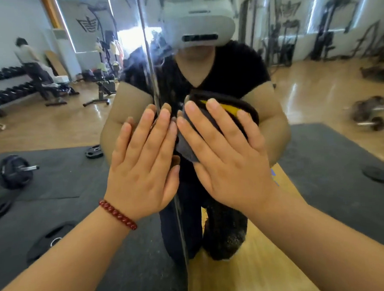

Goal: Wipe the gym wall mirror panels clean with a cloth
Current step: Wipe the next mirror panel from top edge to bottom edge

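Head view: a wall mirror (pixel 321 137) is being faced at close range, and a vertical seam (pixel 150 64) between two panels is seen running down the middle of the frame. The left hand (pixel 143 168) is being held flat against the glass just left of the seam, its fingers straight and lying side by side, with nothing held in it. A red beaded bracelet (pixel 117 214) is being worn on the left wrist. The right hand (pixel 226 159) is being pressed flat onto a dark cloth (pixel 230 108), its fingers straight and slightly spread over the fabric. The cloth is being kept against the right-hand panel, just beside the seam, at about chest height of the reflection. It is dark grey and black, and a yellow patch (pixel 229 109) is showing between the fingers. The two hands are lying just beside each other, index fingers nearly touching.

In the mirror, the reflection of the person is being shown in a black top, with a white headset (pixel 199 21) worn on the head. Reflected around it, a wooden floor, dark rubber mats (pixel 335 159), a loaded barbell (pixel 14 171) at the left, weight plates, a dumbbell rack (pixel 5 91) and gym machines (pixel 328 31) are being shown. A second person (pixel 32 65) is being reflected far off at the left. Smears are being seen on the glass near the seam.
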`<control>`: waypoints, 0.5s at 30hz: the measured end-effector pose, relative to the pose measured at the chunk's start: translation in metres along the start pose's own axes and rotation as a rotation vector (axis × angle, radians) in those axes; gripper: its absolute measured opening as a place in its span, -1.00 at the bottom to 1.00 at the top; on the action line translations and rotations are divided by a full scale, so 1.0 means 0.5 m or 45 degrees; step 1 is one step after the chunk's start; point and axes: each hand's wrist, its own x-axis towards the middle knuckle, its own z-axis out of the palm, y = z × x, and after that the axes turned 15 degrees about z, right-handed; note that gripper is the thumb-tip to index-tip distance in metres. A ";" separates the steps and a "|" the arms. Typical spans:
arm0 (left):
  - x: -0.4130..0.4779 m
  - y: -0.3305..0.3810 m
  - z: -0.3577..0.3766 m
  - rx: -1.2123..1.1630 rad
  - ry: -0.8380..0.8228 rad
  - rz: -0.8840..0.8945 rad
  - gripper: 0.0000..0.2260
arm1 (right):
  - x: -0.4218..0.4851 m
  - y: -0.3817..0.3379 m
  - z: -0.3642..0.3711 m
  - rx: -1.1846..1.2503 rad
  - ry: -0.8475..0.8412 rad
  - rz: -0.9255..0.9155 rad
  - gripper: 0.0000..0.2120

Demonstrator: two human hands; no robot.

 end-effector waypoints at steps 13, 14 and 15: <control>-0.031 -0.014 -0.006 0.070 0.050 0.283 -0.49 | -0.095 0.029 0.043 0.056 0.151 -0.253 -0.56; -0.033 -0.014 -0.005 0.102 0.052 0.300 -0.49 | -0.095 0.029 0.049 0.066 0.181 -0.260 -0.57; -0.036 -0.014 -0.004 0.135 0.049 0.316 -0.49 | -0.096 0.030 0.054 0.075 0.205 -0.278 -0.57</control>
